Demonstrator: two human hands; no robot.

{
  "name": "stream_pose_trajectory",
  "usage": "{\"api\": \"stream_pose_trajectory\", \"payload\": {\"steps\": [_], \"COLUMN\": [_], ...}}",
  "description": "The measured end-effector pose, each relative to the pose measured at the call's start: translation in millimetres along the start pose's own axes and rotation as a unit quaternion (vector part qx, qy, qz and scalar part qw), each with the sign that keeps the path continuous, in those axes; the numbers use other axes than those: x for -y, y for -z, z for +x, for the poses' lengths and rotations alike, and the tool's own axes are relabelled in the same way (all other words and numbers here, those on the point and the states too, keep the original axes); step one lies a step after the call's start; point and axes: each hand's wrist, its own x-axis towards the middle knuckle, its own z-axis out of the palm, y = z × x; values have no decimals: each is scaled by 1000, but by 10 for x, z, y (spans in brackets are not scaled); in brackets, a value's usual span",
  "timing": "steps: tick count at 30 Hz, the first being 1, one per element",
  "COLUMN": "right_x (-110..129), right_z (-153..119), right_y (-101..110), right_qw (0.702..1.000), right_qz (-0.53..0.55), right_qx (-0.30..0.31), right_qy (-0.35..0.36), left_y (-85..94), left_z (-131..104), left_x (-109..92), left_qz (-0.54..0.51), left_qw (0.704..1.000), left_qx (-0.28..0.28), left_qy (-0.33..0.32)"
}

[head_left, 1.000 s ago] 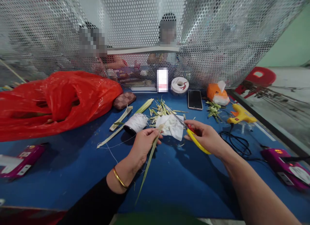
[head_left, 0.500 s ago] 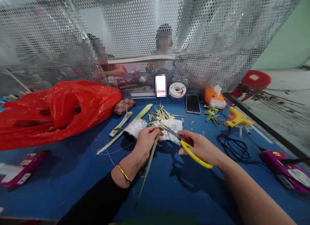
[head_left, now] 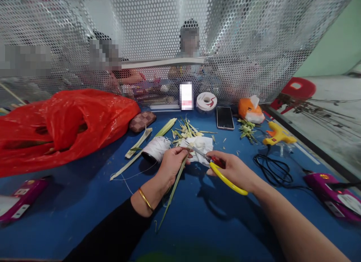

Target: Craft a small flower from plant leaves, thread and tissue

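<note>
In the middle of the head view, my left hand (head_left: 172, 163) pinches the upper end of a long green plant strip (head_left: 175, 186), whose tail hangs down toward me. My right hand (head_left: 229, 168) is wrapped round scissors with yellow handles (head_left: 232, 185). Their blades point left and lie at the pinched end of the strip; whether they touch it I cannot tell. Just behind the blades lies a white tissue (head_left: 207, 143) with pale bits on it. A spool of white thread (head_left: 158, 148) lies on its side left of my left hand, a loose thread trailing from it.
Cut plant scraps (head_left: 187, 129) are piled beyond the tissue. A red plastic bag (head_left: 64, 130) covers the left. Behind stand a ribbon roll (head_left: 207, 101) and a phone (head_left: 225, 118). At right lie a yellow glue gun (head_left: 279, 134), its black cable and a purple power strip (head_left: 332, 196). People sit behind a perforated screen.
The view has shifted slightly, so the things on the table appear a little higher. The scissor blades have spread somewhat at the strip's end. Both hands keep their hold.
</note>
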Motion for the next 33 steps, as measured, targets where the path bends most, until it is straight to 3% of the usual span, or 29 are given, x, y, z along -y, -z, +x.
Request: {"api": "stream_pose_trajectory", "payload": {"steps": [5,13,25,33], "right_x": [33,-12,45,-48], "right_z": [-10,4,-1,9], "right_y": [-25,-33,-37,-45], "right_qw": [999,999,997,999], "right_qz": [43,43,44,-23], "right_qx": [13,11,29,5], "right_qy": [-17,-7,-55,-37], "left_y": [10,26,41,41], "left_z": [-3,-19,17,7], "left_x": [-7,-7,22,4], "left_qz": [-13,-17,-23,-14], "left_qw": [1000,1000,1000,1000], "left_qx": [1,7,10,8], "left_qy": [-8,-4,1,2]}}
